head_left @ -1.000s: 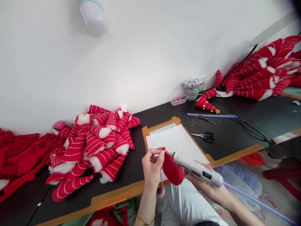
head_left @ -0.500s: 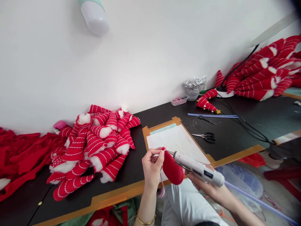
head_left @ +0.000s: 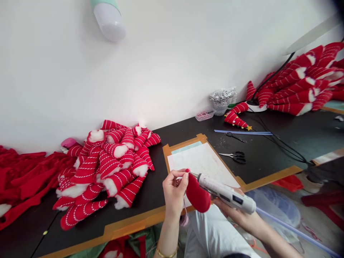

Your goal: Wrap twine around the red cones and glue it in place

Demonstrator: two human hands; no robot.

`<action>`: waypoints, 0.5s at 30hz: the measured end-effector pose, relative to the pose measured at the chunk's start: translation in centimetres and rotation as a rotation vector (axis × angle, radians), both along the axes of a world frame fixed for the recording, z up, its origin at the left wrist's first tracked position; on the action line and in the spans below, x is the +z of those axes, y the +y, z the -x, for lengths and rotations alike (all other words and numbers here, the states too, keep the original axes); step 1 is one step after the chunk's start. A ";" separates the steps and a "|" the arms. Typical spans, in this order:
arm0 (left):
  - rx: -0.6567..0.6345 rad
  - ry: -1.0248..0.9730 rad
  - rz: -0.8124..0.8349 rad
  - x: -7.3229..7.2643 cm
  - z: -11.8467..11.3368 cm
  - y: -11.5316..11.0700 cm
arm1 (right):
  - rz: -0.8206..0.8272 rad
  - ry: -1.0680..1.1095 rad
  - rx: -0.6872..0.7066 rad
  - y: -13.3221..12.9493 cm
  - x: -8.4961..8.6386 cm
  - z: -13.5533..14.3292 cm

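My left hand [head_left: 176,190] pinches the tip of a plain red stuffed fabric piece [head_left: 198,196] over the front edge of the table. A thin pink-and-white cord [head_left: 184,209] hangs below that hand, its end bunched up. In my right hand [head_left: 228,208] is a white glue gun [head_left: 227,192], tilted so that its metal nozzle meets or nearly meets the pinched tip. The fingers of my right hand are mostly hidden behind the gun. A pale blue glue stick [head_left: 292,231] trails out of the gun's back end.
Striped red stuffed cones [head_left: 107,166] are heaped at left beside red fabric [head_left: 32,175]. A white sheet [head_left: 200,163] lies taped to the black table. Scissors [head_left: 235,156], blue sticks [head_left: 243,132], a decorated cone [head_left: 236,120], a cord tray [head_left: 204,115] and a lamp base [head_left: 256,106] stand rightward.
Almost nothing differs. Both hands, the red piece and the glue gun keep nearly the same place, and the hanging cord has swung slightly.
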State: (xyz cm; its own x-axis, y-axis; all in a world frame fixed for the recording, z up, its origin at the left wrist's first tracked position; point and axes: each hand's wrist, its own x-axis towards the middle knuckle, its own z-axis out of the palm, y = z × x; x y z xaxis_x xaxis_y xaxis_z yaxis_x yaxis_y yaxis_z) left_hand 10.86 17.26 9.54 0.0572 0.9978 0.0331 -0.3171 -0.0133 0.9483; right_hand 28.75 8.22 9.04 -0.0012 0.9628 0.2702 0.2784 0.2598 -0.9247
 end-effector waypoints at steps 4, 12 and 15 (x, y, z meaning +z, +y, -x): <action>0.006 0.011 -0.002 -0.1 0.0 0.1 | 0.045 0.021 0.006 0.0 0.1 0.0; 0.011 0.054 -0.003 0.1 -0.2 0.1 | -0.016 0.010 -0.014 0.1 0.1 0.1; 0.014 0.046 -0.002 0.1 0.0 0.0 | -0.018 0.021 -0.007 0.0 0.0 0.1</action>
State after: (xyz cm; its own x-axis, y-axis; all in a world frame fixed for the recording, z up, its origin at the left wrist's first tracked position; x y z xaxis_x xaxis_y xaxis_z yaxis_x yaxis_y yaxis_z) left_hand 10.90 17.30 9.61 0.0452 0.9985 0.0325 -0.2726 -0.0189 0.9619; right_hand 28.70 8.25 9.06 0.0116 0.9578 0.2873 0.2613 0.2744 -0.9254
